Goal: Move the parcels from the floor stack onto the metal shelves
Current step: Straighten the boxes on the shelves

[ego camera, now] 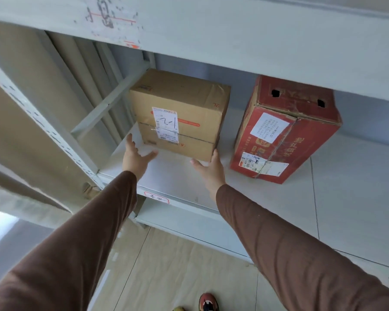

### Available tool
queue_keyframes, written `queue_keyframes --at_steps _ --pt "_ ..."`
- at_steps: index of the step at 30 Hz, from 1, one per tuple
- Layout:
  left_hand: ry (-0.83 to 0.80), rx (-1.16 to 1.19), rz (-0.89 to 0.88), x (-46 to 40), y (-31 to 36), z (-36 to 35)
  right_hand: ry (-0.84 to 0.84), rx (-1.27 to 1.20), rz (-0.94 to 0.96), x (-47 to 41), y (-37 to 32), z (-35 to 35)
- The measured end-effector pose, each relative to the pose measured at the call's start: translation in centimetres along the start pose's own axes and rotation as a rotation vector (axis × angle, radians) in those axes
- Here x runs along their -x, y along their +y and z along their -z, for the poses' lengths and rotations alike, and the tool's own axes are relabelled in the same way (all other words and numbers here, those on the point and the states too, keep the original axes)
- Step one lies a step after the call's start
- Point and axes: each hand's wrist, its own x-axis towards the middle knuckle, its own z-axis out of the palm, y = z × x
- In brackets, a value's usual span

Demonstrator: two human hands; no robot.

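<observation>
A brown cardboard parcel (184,113) with a white label marked "2-1" stands on the white metal shelf (337,198), near its left end. My left hand (135,153) hovers just in front of the parcel's lower left corner, fingers spread, holding nothing. At the parcel's lower right corner, the fingertips of my right hand (209,167) touch the box, fingers relaxed. A red cardboard parcel (283,131) with white labels and clear tape stands to the right on the same shelf.
Another shelf board (234,30) runs overhead. A slotted upright post (43,122) and a diagonal brace (108,102) frame the left side. A lower shelf (189,225) shows beneath. Below are the pale floor and my shoe (208,301).
</observation>
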Motion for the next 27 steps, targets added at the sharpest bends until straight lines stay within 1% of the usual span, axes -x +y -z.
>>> queue_keyframes --at_steps 3,6,9,14,20,23,27 --pt "0.044 -0.003 0.003 4.3 -0.3 1.8 -0.111 -0.034 0.04 4.3 -0.2 -1.5" --pt "0.122 -0.125 0.019 9.6 -1.0 4.8 -0.288 0.012 0.129 7.6 -0.6 -3.4" --pt "0.271 -0.231 0.067 16.3 -1.6 8.4 -0.462 0.068 0.243 11.1 -1.4 -5.6" --pt "0.513 -0.301 0.233 30.2 -2.7 13.4 -0.753 0.15 0.413 19.9 -1.4 -8.1" --pt "0.809 -0.265 0.405 48.4 -3.4 18.1 -1.088 0.232 0.609 34.2 -1.2 -10.5" --pt "0.978 -0.242 0.472 58.5 -3.4 20.5 -1.257 0.269 0.725 43.2 -0.8 -11.5" --pt "1.181 -0.233 0.574 72.8 -3.6 22.6 -1.44 0.282 0.866 56.3 0.5 -11.8"
